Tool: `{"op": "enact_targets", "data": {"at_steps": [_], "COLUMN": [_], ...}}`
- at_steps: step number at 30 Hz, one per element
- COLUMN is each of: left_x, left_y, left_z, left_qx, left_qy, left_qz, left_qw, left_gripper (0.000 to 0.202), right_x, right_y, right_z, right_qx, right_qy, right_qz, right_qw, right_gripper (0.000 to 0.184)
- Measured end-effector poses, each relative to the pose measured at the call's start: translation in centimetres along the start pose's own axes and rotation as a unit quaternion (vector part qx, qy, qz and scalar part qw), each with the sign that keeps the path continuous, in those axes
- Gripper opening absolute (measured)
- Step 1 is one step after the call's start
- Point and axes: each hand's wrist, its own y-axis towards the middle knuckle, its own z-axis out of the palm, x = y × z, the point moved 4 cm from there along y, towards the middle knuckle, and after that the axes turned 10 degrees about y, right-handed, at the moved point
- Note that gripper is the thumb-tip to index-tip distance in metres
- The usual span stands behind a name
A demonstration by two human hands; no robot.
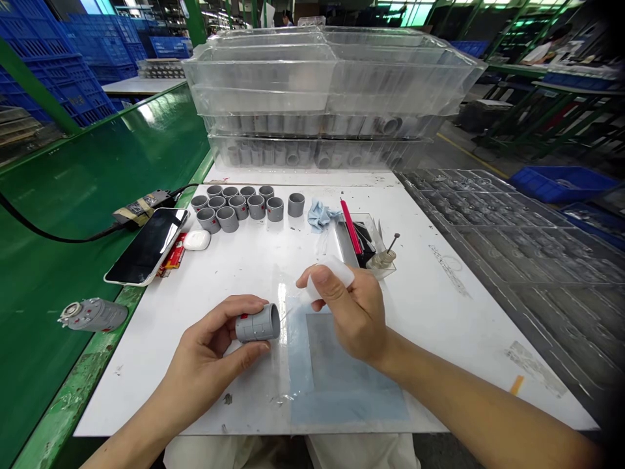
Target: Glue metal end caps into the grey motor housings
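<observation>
My left hand (205, 365) grips a short grey cylinder (258, 324) with small red marks between thumb and fingers, its open end facing right. My right hand (354, 306) pinches a translucent white plastic container (333, 273), a squeeze bottle perhaps, just right of the cylinder and apart from it. Below my right hand lies a pale blue sheet (344, 384) on the white work board (420, 286). Several similar grey cylinders (237, 207) stand grouped at the board's far edge.
Crumpled blue cloth (321, 216) and a clear box (354, 241) holding a red pen lie ahead. A smartphone (146, 246), white earbud case (196, 240) and grey motor-like cylinder (92, 314) sit left. Stacked clear trays (322, 98) rise behind; a grey grid tray (512, 241) lies right.
</observation>
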Motion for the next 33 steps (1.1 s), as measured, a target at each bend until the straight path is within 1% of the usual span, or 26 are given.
{"op": "enact_targets", "data": {"at_steps": [3,5,8,10,12,15,19,24,27,33], "left_x": [-0.1,-0.2,-0.3,-0.3,-0.3,-0.4,-0.5,-0.5,-0.6,-0.7], "left_y": [0.0,0.1,0.1,0.1,0.1,0.1,0.0,0.1,0.1,0.1], "left_z": [0.1,0.1,0.0,-0.1,-0.1,-0.1,-0.1,0.0,0.0,0.1], "left_qx": [0.002,-0.002,-0.013,-0.013,-0.011,-0.003,0.000,0.001,-0.001,-0.007], "left_qy": [-0.004,-0.001,-0.002,-0.005,-0.001,0.003,-0.005,-0.006,-0.001,-0.003], "left_qz": [0.000,0.009,0.018,0.000,-0.023,-0.038,-0.039,-0.043,-0.044,-0.046], "left_qw": [1.000,1.000,1.000,1.000,1.000,0.999,0.999,0.999,0.999,0.999], "left_gripper": [0.037,0.035,0.030,0.018,0.009,0.012,0.012,0.012,0.012,0.012], "right_x": [0.1,0.3,0.7,0.7,0.6,0.4,0.0,-0.4,-0.4,-0.2], "right_y": [0.2,0.4,0.6,0.6,0.5,0.2,-0.1,-0.2,-0.1,0.0], "right_z": [0.1,-0.1,-0.5,-0.7,-0.6,-0.4,-0.1,0.1,0.0,-0.2], "right_qx": [0.009,-0.003,-0.037,-0.048,-0.044,-0.025,0.005,0.027,0.014,-0.012], "right_qy": [0.026,0.037,0.042,0.039,0.031,0.018,0.011,0.004,-0.009,-0.029], "right_qz": [0.046,0.058,0.046,0.038,0.035,0.027,0.014,0.018,0.018,-0.013], "right_qw": [0.999,0.998,0.997,0.997,0.998,0.999,1.000,0.999,1.000,0.999], "right_gripper": [0.047,0.049,0.050,0.050,0.049,0.047,0.042,0.041,0.041,0.036]}}
